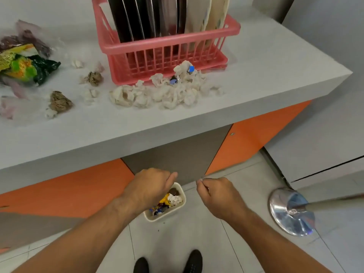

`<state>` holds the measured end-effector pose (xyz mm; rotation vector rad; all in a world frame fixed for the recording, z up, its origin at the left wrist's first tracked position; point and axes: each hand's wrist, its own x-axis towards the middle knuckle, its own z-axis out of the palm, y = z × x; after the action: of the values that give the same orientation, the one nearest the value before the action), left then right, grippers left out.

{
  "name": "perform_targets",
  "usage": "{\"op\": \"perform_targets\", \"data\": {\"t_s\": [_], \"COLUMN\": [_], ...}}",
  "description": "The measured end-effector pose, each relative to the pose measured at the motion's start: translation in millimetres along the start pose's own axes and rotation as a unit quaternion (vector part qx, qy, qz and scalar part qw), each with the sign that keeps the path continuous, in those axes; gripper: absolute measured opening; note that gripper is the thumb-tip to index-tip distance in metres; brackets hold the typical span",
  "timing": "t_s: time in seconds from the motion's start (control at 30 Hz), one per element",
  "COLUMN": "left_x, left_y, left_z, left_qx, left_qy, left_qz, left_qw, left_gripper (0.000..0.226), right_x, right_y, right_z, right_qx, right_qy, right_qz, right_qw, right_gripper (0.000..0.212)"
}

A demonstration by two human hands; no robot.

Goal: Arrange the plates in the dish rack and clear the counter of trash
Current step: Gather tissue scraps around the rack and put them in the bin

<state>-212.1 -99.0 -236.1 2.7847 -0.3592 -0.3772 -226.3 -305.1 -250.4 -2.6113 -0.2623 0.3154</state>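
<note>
On the counter (256, 91), wrappers (25, 69) lay far left; crumpled tissues (157, 93) were heaped against the pink dish rack (167, 48), whose plates (149, 16) stood on edge, faces sideways; below, the left hand (151, 186) and right hand (214, 194) hung loosely curled, each grip apparently empty, over the floor bin (180, 208); trash-clearing seemed underway; next, reaching up for the tissues.

The left hand (151, 186) hides part of the bin (180, 191); plates (149, 16) are cropped at the top edge

Bright, even indoor light, soft shadows, slight overall blur, wide-angle bending toward the edges.
</note>
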Motion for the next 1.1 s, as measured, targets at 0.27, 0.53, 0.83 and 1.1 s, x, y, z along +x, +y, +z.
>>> {"op": "perform_targets", "data": {"t_s": [0.27,0.53,0.83,1.1], "left_x": [0.1,6.8,54.9,109.3], "left_y": [-91.5,-203.2,-246.3,-242.6], "left_z": [118.5,305.9,443.3,498.3], "left_qx": [0.021,0.000,-0.048,-0.180], "left_qy": [-0.031,-0.051,-0.006,-0.152], "left_qz": [0.011,-0.048,-0.081,-0.115], "left_qw": [0.999,0.998,0.996,0.965], "left_gripper": [0.046,0.044,0.040,0.049], "right_x": [32.7,133.4,199.4,166.0], "right_y": [30.9,93.7,170.7,185.8], "right_z": [139.8,361.9,507.5,428.6], "right_qx": [-0.135,-0.189,-0.194,-0.116], "right_qy": [-0.125,-0.205,-0.244,-0.146], "right_qz": [-0.023,-0.015,-0.062,-0.080], "right_qw": [0.983,0.960,0.948,0.979], "right_gripper": [0.038,0.037,0.053,0.036]}}
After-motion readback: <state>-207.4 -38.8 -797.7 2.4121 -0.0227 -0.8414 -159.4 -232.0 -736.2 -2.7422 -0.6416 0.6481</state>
